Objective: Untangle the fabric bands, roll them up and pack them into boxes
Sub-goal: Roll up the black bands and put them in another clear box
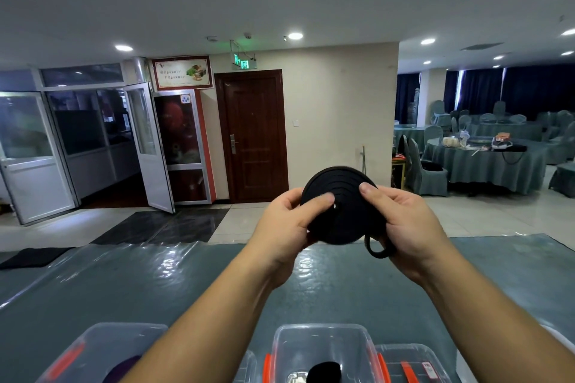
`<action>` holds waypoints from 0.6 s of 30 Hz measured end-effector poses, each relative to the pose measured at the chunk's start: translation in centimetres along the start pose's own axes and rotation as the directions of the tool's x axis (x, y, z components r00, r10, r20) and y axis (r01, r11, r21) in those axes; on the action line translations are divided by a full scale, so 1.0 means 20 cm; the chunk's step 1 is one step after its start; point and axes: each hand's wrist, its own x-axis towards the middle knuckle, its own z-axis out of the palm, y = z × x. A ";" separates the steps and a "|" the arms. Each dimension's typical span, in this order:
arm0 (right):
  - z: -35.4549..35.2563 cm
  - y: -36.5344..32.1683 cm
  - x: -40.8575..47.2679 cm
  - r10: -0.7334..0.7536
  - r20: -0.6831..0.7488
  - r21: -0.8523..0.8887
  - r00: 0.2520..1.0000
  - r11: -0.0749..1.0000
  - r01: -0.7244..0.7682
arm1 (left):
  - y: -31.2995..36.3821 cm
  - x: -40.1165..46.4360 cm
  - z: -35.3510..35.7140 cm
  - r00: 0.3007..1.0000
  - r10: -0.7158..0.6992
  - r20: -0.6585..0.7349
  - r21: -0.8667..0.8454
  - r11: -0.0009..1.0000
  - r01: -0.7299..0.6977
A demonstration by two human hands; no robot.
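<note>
Both hands are raised above the table [130, 283], gripping one flat coil of black fabric band [342, 205] between them. The left hand [287, 227] curls round the coil's left edge, its thumb laid across the face toward the centre; the right hand [404, 224] closes on the right edge, thumb pressed on the upper face and fingers behind. The coil stands nearly upright with its flat face turned toward the camera, so its winding axis points roughly back at the wearer, and a loose end [378, 247] of the band hangs in a small loop below the right palm. At the near edge of the table sit clear plastic boxes with orange latches: the middle box [323, 348] holds something black (too cropped to tell what), with another box [102, 348] to its left. A framed poster [182, 72] above the glass door carries writing too small to read, and a green exit sign [244, 64] hangs over the brown door [253, 134].
</note>
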 end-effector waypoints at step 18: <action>-0.03 -0.01 0.02 0.009 0.204 -0.128 0.979 0.992 0.018 | 0.11 0.07 -0.09 0.993 -0.014 0.114 0.323 0.946 -0.024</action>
